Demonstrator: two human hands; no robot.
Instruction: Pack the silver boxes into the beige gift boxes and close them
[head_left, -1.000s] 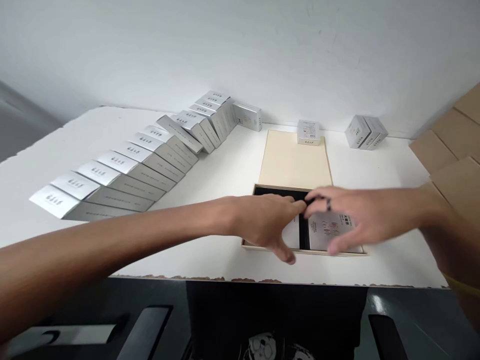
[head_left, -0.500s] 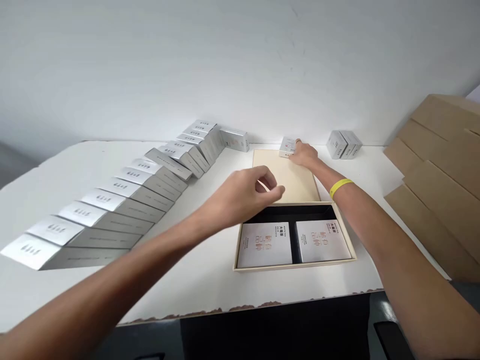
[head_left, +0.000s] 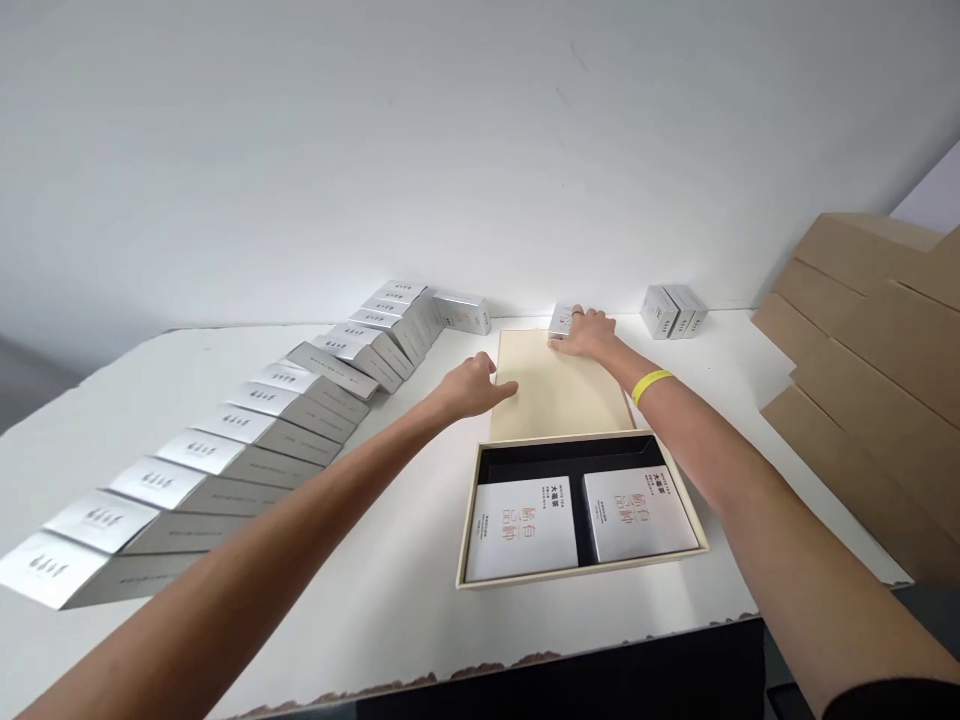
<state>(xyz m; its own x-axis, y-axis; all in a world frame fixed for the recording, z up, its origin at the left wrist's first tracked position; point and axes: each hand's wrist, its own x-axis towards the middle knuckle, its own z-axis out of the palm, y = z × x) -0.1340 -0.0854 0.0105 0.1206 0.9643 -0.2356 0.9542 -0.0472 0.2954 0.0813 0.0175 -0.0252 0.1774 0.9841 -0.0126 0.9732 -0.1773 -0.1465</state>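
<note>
silver box (head_left: 559, 320), a smooth squared block with a metallic sheen, sits at the far edge of the flat cream lid (head_left: 544, 395), near the wall. i have my right grip (head_left: 592, 333) arched over its top, thumb by the near side; from here i cannot tell how firmly it has hold. my left grip (head_left: 472, 388) hangs loosely curled beside the lid, thumb spread away, with nothing in it. closer to me, a cream-rimmed box (head_left: 525, 576) with black lining carries two flat, square, printed packs (head_left: 521, 555). wedge-topped silvery cartons (head_left: 247, 425) lean in a row along the glossy white counter (head_left: 390, 600), its front edge chipped to rough brown.
</note>
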